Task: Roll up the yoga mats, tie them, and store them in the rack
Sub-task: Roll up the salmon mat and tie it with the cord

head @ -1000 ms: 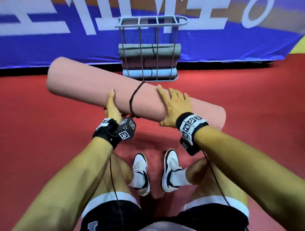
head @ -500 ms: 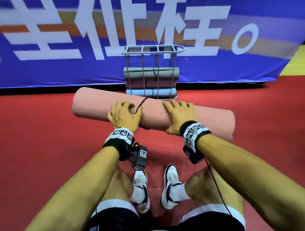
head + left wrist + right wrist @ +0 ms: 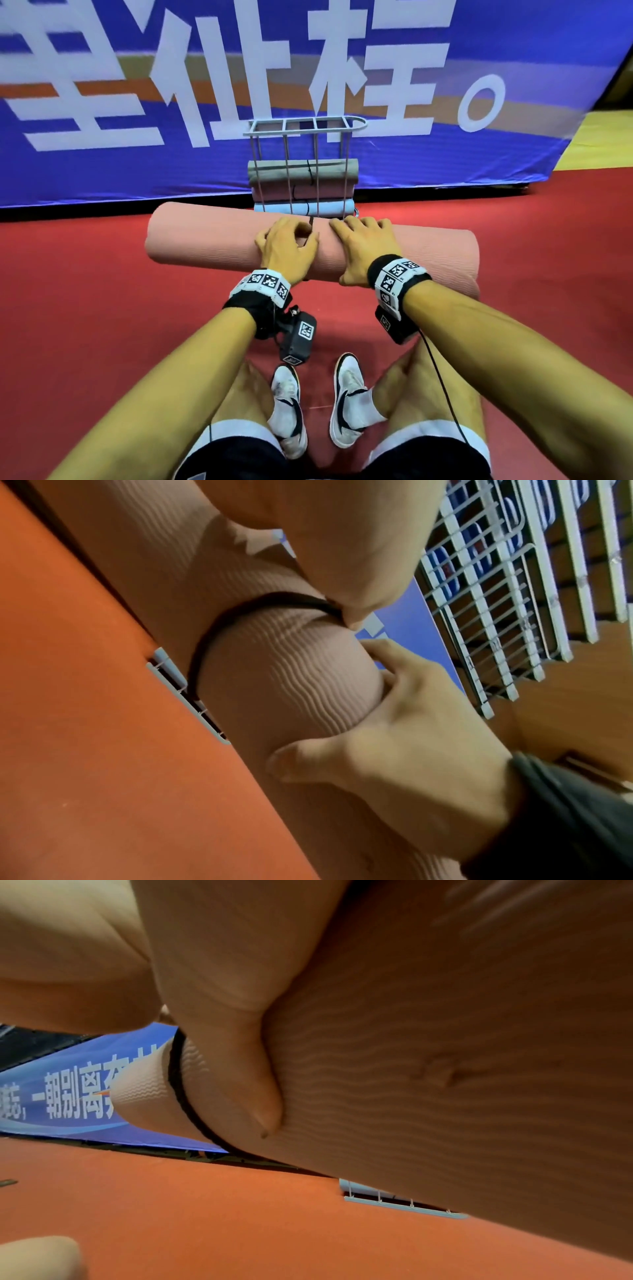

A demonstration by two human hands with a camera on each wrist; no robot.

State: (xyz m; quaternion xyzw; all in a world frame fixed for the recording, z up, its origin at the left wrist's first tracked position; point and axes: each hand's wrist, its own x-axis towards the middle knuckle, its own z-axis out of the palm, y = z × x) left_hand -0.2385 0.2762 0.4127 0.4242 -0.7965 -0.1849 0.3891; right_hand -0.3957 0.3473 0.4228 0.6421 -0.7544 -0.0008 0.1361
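A rolled pink yoga mat [image 3: 212,240] is held level above the red floor [image 3: 68,325], just near of the wire rack [image 3: 301,164] holding three rolled mats. The left hand [image 3: 287,250] curls over the roll beside the black tie cord [image 3: 219,631]; the right hand [image 3: 363,246] grips it right of the cord, thumb underneath

Rolled mat [image 3: 212,236] pink, wavy ribbed texture; cord [image 3: 219,631] black. Rack [image 3: 305,125] pale grey wire, holding grey, pink, light-blue mats. Floor [image 3: 85,308] red. Banner [image 3: 102,171] blue, white characters.
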